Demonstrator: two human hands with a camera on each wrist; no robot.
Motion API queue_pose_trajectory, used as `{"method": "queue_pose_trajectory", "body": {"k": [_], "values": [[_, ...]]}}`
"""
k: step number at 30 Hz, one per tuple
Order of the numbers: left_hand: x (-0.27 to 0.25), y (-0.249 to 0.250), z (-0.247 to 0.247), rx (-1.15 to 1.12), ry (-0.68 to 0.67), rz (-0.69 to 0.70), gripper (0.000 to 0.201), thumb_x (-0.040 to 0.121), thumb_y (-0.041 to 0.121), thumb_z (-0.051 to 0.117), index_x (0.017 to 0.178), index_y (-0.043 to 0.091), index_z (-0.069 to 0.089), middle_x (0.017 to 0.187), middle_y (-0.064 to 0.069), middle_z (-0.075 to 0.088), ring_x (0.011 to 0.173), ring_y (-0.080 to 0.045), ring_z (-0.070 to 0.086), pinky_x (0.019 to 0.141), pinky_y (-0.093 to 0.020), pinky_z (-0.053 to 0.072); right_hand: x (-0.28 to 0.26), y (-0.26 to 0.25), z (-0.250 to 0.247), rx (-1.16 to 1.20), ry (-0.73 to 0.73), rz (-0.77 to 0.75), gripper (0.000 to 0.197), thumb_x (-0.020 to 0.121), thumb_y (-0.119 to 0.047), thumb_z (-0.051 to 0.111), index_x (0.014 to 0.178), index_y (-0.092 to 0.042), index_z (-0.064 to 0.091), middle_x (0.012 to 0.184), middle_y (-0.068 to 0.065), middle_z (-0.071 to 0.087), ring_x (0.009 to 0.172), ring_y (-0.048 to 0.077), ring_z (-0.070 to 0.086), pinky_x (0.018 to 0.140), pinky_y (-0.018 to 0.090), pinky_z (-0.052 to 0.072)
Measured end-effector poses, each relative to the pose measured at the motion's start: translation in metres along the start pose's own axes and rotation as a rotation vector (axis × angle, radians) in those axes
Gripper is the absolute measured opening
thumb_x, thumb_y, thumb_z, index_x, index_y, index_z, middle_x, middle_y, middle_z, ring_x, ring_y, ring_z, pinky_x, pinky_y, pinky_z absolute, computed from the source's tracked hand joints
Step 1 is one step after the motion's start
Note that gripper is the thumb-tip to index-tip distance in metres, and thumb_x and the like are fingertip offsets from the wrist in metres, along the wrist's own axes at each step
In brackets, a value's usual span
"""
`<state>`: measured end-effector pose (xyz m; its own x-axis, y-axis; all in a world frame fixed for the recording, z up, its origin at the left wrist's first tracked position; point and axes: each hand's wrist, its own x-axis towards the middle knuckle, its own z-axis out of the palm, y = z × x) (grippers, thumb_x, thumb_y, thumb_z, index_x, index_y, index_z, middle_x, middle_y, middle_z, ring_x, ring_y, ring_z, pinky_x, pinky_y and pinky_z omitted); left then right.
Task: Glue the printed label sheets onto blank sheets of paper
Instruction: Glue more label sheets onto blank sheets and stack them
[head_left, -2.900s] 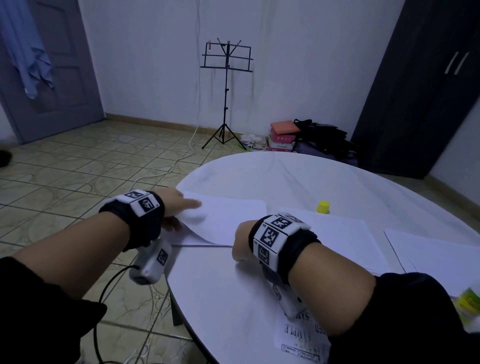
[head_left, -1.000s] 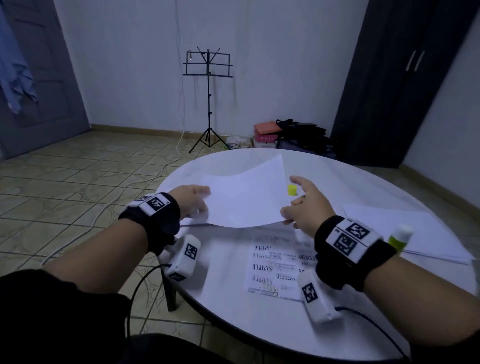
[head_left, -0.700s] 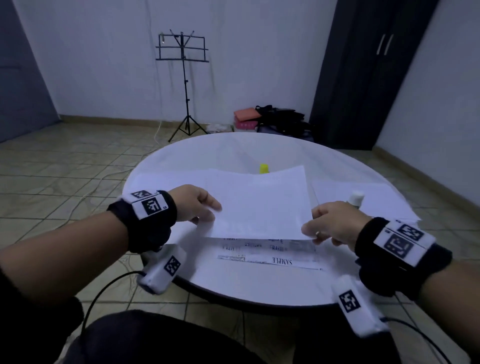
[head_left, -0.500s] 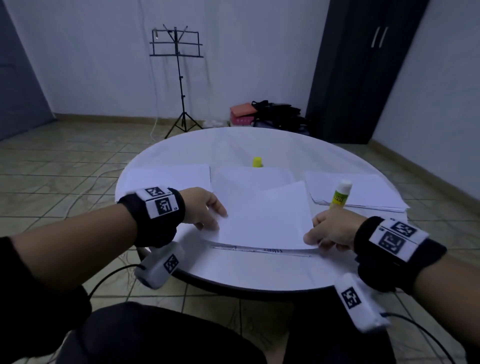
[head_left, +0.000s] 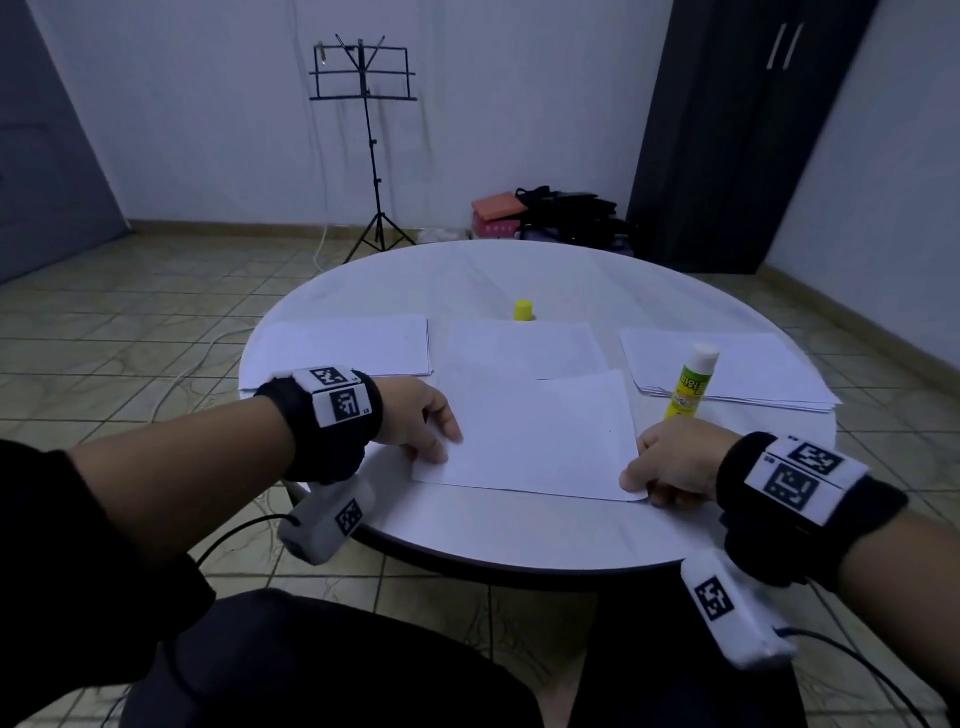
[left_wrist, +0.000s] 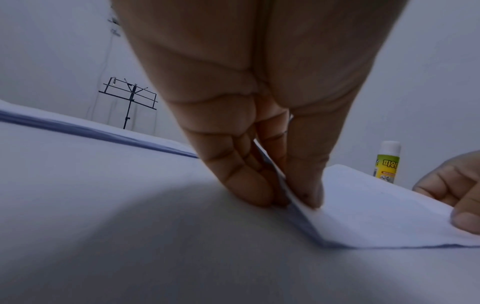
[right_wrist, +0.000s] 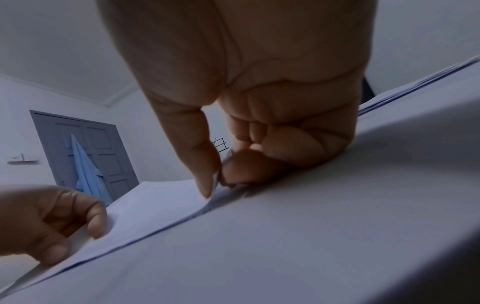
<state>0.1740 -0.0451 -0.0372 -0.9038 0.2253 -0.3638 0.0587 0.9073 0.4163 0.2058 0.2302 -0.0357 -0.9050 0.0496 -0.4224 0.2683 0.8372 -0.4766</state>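
A blank white sheet (head_left: 530, 436) lies flat near the front of the round white table (head_left: 467, 535). My left hand (head_left: 441, 441) pinches its left edge, thumb on top, as the left wrist view shows of my left hand (left_wrist: 288, 199) and the sheet (left_wrist: 376, 209). My right hand (head_left: 639, 478) pinches its right edge near the front corner. The right wrist view shows my right hand (right_wrist: 218, 185) with thumb and fingers closed on the sheet (right_wrist: 155, 203). The printed label sheet is hidden under the blank one. An uncapped glue stick (head_left: 693, 382) stands upright to the right.
A stack of white paper (head_left: 343, 345) lies at the left, another stack (head_left: 727, 371) at the right behind the glue stick, and one sheet (head_left: 522, 348) in the middle. A yellow cap (head_left: 523, 310) stands further back. A music stand (head_left: 369, 156) is on the floor beyond.
Both hands brought the blank sheet from the left stack over and lowered it onto the printed label sheet, which is now covered. The sheet now lies flat.
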Motion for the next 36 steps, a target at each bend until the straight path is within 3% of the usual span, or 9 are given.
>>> {"method": "queue_pose_trajectory", "body": {"k": [3, 9, 15, 20, 27, 36], "values": [[0.002, -0.0019, -0.0001, -0.018, -0.003, 0.005, 0.021, 0.08, 0.02, 0.075, 0.088, 0.033, 0.061, 0.069, 0.01, 0.055, 0.06, -0.006, 0.055, 0.047, -0.003, 0.036, 0.0008, -0.0002, -0.0004, -0.006, 0.002, -0.002, 0.031, 0.078, -0.009, 0.069, 0.058, -0.01, 0.045, 0.045, 0.005, 0.056, 0.041, 0.018, 0.039, 0.044, 0.021, 0.03], [0.0061, -0.0054, 0.0011, -0.08, -0.008, 0.013, 0.022, 0.08, 0.015, 0.075, 0.085, 0.031, 0.061, 0.069, 0.008, 0.055, 0.056, -0.008, 0.056, 0.053, -0.01, 0.042, 0.0005, 0.0002, -0.0006, -0.002, 0.005, 0.0, 0.032, 0.077, -0.01, 0.07, 0.057, -0.011, 0.045, 0.051, 0.008, 0.057, 0.043, 0.019, 0.039, 0.047, 0.023, 0.031], [0.0056, -0.0053, 0.0015, -0.074, -0.007, 0.023, 0.021, 0.079, 0.016, 0.076, 0.089, 0.029, 0.062, 0.065, 0.009, 0.057, 0.048, -0.001, 0.055, 0.052, -0.007, 0.041, 0.0004, -0.0003, -0.001, 0.003, 0.013, 0.01, 0.032, 0.077, -0.009, 0.07, 0.058, -0.01, 0.045, 0.049, 0.008, 0.058, 0.043, 0.019, 0.041, 0.047, 0.022, 0.032], [0.0058, -0.0047, 0.0018, -0.039, -0.001, 0.02, 0.021, 0.078, 0.02, 0.077, 0.087, 0.033, 0.062, 0.067, 0.008, 0.059, 0.054, -0.005, 0.056, 0.06, -0.015, 0.041, 0.0005, 0.0005, -0.0003, 0.018, 0.02, 0.012, 0.032, 0.077, -0.006, 0.07, 0.058, -0.01, 0.044, 0.049, 0.009, 0.057, 0.044, 0.019, 0.041, 0.048, 0.023, 0.033], [0.0058, -0.0036, 0.0032, -0.006, 0.0, 0.009, 0.021, 0.078, 0.023, 0.076, 0.09, 0.033, 0.062, 0.075, 0.004, 0.063, 0.057, -0.004, 0.056, 0.063, -0.015, 0.042, 0.0012, 0.0012, -0.0004, 0.01, 0.017, -0.004, 0.028, 0.076, -0.005, 0.069, 0.059, -0.008, 0.047, 0.05, 0.01, 0.057, 0.044, 0.02, 0.041, 0.049, 0.025, 0.033], [0.0075, -0.0027, 0.0045, 0.006, 0.008, 0.005, 0.022, 0.079, 0.021, 0.076, 0.094, 0.03, 0.063, 0.07, 0.006, 0.062, 0.054, -0.004, 0.056, 0.06, -0.016, 0.041, -0.0015, -0.0001, 0.0001, 0.009, 0.024, -0.012, 0.028, 0.075, -0.002, 0.068, 0.058, -0.008, 0.046, 0.051, 0.01, 0.056, 0.045, 0.02, 0.041, 0.048, 0.023, 0.033]]}}
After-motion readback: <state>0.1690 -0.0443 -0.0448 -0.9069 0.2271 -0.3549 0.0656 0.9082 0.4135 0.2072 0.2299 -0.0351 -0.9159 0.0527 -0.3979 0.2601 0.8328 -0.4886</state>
